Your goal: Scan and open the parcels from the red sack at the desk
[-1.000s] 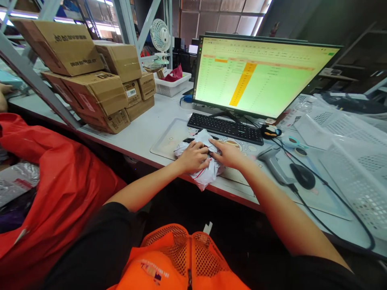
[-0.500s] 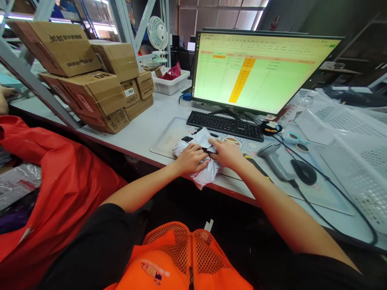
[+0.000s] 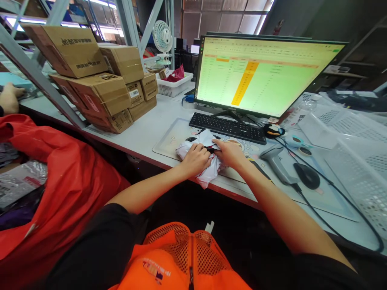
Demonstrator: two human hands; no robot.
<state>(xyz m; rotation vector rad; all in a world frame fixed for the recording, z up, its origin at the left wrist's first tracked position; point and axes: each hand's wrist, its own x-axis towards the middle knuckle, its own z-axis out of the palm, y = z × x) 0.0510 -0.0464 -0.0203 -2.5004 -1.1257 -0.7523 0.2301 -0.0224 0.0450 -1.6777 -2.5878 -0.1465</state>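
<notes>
A crumpled white plastic parcel (image 3: 205, 141) with red and black print lies on the desk mat (image 3: 169, 139) in front of the black keyboard (image 3: 228, 127). My left hand (image 3: 196, 159) is closed on the parcel's near left side. My right hand (image 3: 229, 153) presses on its right side, fingers pinched together at a small dark part on top of the parcel. The parcel's lower corner hangs over the desk edge.
A lit monitor (image 3: 263, 74) stands behind the keyboard. A grey barcode scanner (image 3: 276, 163), a black mouse (image 3: 306, 175) and white mesh baskets (image 3: 356, 161) lie to the right. Stacked cardboard boxes (image 3: 99, 88) stand at left, a red sack (image 3: 51, 177) below. Another person's hand (image 3: 9, 98) rests at far left.
Both hands stay on the white parcel and have shifted only slightly; the view has drifted a little.
</notes>
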